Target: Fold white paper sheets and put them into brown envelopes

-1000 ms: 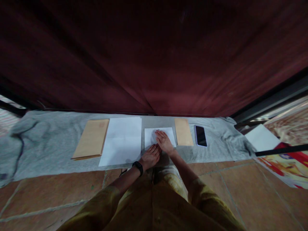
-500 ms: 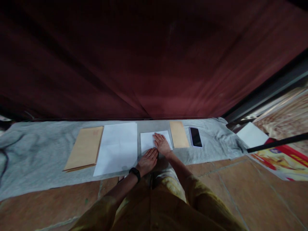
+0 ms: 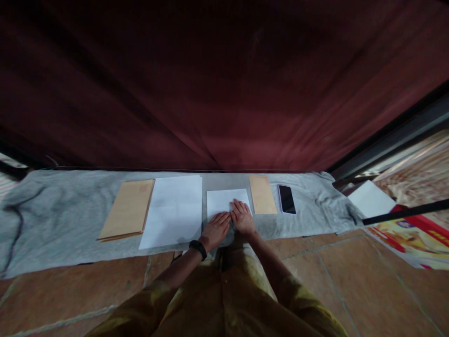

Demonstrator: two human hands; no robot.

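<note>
My left hand (image 3: 215, 229) and my right hand (image 3: 242, 218) lie side by side, fingers stretched flat, on the near edge of a small white folded sheet (image 3: 224, 200). The sheet rests on a grey cloth (image 3: 63, 215) spread over the floor. A black band is on my left wrist. Left of the folded sheet lies a larger stack of white paper (image 3: 173, 209), and further left a pile of brown envelopes (image 3: 128, 209). Right of my hands lies one narrow brown envelope (image 3: 262, 194), then a dark phone (image 3: 286, 199).
A dark red curtain (image 3: 224, 84) hangs behind the cloth. Brown floor tiles (image 3: 351, 262) run in front. At the right are a white sheet (image 3: 372, 199), a black bar (image 3: 407, 211) and a colourful printed mat (image 3: 410, 238).
My right hand slid back from the middle of the folded sheet to its near edge. My left hand moved up beside it. The view shifted slightly.
</note>
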